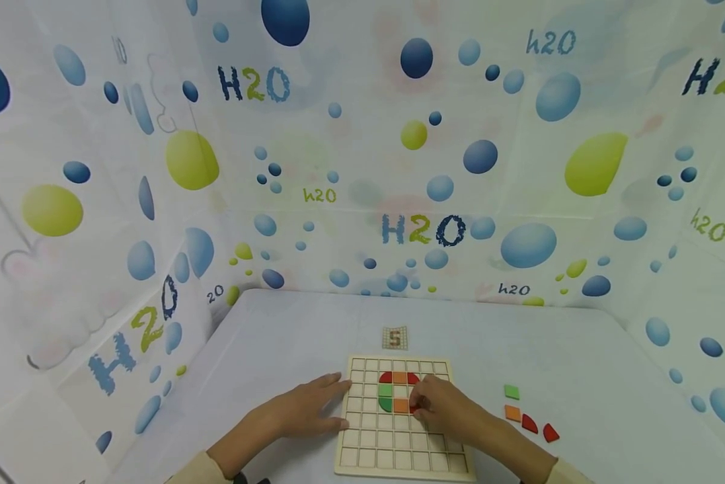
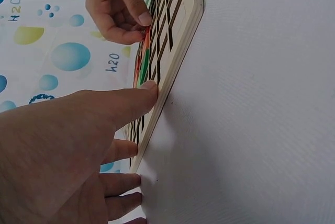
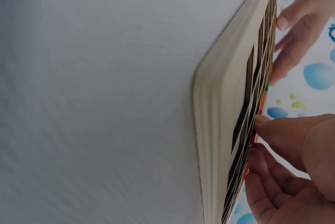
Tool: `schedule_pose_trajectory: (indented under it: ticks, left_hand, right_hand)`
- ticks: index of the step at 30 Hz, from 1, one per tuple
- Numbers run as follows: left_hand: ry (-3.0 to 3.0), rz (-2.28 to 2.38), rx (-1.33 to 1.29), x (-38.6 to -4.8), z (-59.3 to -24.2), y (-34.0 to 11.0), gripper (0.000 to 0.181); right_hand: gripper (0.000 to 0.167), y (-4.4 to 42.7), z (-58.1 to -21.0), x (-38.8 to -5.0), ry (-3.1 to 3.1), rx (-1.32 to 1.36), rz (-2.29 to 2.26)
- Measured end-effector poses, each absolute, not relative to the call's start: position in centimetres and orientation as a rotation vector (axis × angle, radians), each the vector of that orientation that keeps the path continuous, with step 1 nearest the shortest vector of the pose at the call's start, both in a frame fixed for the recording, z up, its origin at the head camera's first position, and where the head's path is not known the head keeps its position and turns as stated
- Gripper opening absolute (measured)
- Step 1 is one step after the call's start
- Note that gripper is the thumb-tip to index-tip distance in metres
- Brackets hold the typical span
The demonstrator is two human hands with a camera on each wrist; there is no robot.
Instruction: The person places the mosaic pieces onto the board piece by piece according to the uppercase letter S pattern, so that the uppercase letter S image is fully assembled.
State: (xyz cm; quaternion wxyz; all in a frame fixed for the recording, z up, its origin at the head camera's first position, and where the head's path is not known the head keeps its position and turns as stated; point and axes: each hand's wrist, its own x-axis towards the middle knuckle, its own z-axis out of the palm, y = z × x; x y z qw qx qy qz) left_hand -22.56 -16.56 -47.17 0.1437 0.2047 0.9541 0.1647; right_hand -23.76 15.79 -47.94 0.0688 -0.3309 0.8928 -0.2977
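Note:
A square wooden grid board (image 1: 399,440) lies on the table with several coloured tiles set in its upper cells. My right hand (image 1: 444,407) is over the board, thumb and forefinger pinching a small red tile (image 2: 147,29) down at a cell beside the orange tile (image 1: 401,405). A dark green tile (image 1: 385,404) and a light green tile (image 1: 385,390) sit on the left of the pattern; two red tiles and another orange tile (image 1: 400,378) form its top. My left hand (image 1: 308,407) rests against the board's left edge, fingers extended, thumb touching the rim.
Right of the board lie a loose light green tile (image 1: 511,391), an orange tile (image 1: 512,413) and two red quarter-round tiles (image 1: 528,423). Beyond the board is a small pattern card (image 1: 395,337). A printed curtain (image 1: 362,134) encloses the white table.

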Motion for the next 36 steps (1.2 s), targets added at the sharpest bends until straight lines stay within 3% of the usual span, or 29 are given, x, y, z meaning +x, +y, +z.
schedule_pose_trajectory:
  ticks: [12, 19, 25, 36]
  left_hand:
    - [2.749, 0.486, 0.59, -22.5, -47.1, -16.7, 0.082]
    - [2.757, 0.472, 0.605, -22.6, -47.2, -16.8, 0.082]
    - [2.756, 0.476, 0.61, -22.6, -47.3, -16.7, 0.082]
    - [2.746, 0.488, 0.601, -22.6, -47.1, -16.7, 0.082]
  right_hand:
    - [0.014, 18.1, -47.2, -24.1, 2.71, -0.879, -0.881]
    - [0.029, 23.1, -46.0, -25.6, 2.835, -0.777, -0.996]
    - [0.049, 27.9, -46.1, -26.6, 2.864, -0.532, -1.093]
    - [0.054, 32.8, -47.9, -27.3, 2.743, -0.255, -1.085]
